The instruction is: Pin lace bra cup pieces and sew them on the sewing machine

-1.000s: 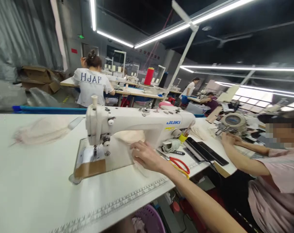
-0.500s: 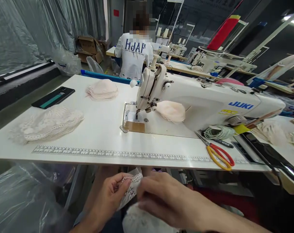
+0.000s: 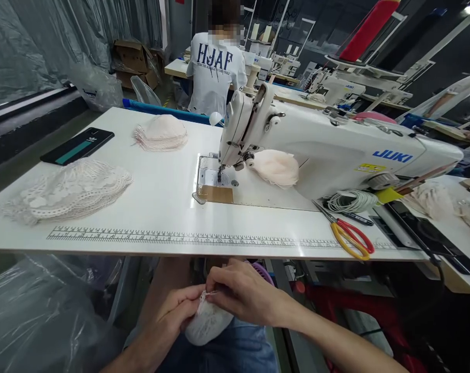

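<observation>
Over my lap, below the table's front edge, both hands grip a white lace piece (image 3: 209,324) that looks rounded like a cup. My left hand (image 3: 176,308) pinches its upper left edge between thumb and fingers. At the top edge, my right hand (image 3: 235,290) is closed on the lace, its fingertips close to the left ones. Part of the lace is hidden behind the fingers. Beyond the hands stands a white sewing machine (image 3: 316,145), with a pale peach fabric piece (image 3: 277,168) lying under its arm.
A lace stack (image 3: 75,189) and a peach stack (image 3: 161,133) lie on the left of the table (image 3: 165,207), near a dark phone (image 3: 77,146). Scissors (image 3: 349,238) and a cord coil (image 3: 351,201) lie at right. A person (image 3: 215,67) sits ahead, back turned.
My right hand was blurred and apart from my left; now the two meet at the lace edge. The lace has changed from a spread strip to a rounded shape. The view has shifted slightly.
</observation>
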The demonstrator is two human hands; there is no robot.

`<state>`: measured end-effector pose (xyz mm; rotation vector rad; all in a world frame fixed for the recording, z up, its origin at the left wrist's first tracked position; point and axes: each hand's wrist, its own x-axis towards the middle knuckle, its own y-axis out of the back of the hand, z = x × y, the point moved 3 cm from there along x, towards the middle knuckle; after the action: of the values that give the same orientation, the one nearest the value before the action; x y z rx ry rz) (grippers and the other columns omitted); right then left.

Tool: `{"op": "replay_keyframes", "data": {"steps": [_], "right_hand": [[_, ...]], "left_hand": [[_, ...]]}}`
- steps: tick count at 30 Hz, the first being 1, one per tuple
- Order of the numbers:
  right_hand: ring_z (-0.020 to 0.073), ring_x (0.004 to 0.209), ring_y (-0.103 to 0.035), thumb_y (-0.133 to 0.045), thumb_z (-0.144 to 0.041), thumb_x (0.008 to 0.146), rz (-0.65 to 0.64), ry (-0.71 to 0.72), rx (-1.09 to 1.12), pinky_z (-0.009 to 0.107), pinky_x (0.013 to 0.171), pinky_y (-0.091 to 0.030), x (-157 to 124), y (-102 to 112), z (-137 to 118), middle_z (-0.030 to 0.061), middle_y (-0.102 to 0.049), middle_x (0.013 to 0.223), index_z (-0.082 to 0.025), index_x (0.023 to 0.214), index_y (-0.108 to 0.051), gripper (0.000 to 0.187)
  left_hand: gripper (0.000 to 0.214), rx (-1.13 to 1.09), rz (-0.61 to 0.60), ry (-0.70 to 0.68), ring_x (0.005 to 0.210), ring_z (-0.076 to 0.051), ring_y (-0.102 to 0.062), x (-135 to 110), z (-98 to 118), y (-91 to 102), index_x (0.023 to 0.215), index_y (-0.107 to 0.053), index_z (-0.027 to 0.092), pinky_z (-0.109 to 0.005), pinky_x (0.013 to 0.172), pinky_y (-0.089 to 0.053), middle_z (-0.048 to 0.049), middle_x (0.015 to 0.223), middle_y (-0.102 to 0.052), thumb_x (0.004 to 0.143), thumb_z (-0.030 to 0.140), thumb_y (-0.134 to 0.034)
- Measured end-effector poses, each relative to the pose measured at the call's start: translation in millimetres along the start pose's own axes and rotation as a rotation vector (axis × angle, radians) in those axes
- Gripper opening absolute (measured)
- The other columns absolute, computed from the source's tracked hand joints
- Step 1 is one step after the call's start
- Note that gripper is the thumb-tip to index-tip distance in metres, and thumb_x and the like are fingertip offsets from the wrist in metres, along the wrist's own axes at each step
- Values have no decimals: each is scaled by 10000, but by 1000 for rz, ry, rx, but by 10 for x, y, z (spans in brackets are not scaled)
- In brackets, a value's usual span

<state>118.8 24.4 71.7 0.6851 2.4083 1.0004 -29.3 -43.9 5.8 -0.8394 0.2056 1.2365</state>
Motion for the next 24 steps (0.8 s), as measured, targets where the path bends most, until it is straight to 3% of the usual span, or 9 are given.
{"op": "replay_keyframes", "data": {"steps": [2,7,10,16,20,22,24], "right_hand": [[117,692,-521,-553,-207,846,-2,-2,5,222,667,-336,15,-24,-2,-30,-595,723,-204,872,-542,29],[140,728,-515,-566,-224,837,36,-51,4,238,655,-332,26,-75,26,-13,-592,753,-206,914,-527,88],[140,725,-507,-550,-284,871,80,-88,87,246,668,-347,-13,-91,107,-9,-586,750,-200,956,-533,121],[124,813,-534,-521,-225,893,105,-27,483,234,729,-396,-173,-196,271,10,-610,906,-188,944,-563,76],[140,842,-546,-476,-261,920,96,-5,548,271,773,-421,-263,-228,316,44,-606,948,-177,1014,-540,142],[172,973,-526,-552,-309,878,70,45,555,308,858,-409,-269,-229,311,74,-577,1080,-187,1135,-499,289],[207,1108,-463,-683,-359,771,21,113,539,359,963,-347,-241,-246,296,86,-512,1221,-218,1268,-414,583]], "left_hand": [[429,60,31,-38,972,-248,-557,3,-3,6,1081,-668,192,-314,832,-454,-51,958,-677,749,465,-647],[457,318,-44,-147,807,-221,-595,14,70,-70,1066,-674,137,-265,689,-454,-63,842,-691,799,500,-595],[421,269,-62,-101,856,-223,-602,-1,98,-24,1072,-677,151,-267,743,-447,-61,878,-703,812,473,-597],[378,129,-181,22,838,-194,-612,-50,64,146,1129,-654,173,-255,765,-434,-64,900,-710,819,389,-635],[374,167,-203,70,853,-210,-612,-51,33,178,1127,-658,176,-280,785,-438,-80,932,-708,824,394,-625],[385,201,-202,99,873,-227,-613,-49,29,174,1130,-657,180,-298,804,-438,-86,942,-708,821,407,-624],[381,234,-200,115,880,-234,-615,-51,31,169,1118,-665,184,-301,811,-437,-86,939,-711,815,412,-628]]}}
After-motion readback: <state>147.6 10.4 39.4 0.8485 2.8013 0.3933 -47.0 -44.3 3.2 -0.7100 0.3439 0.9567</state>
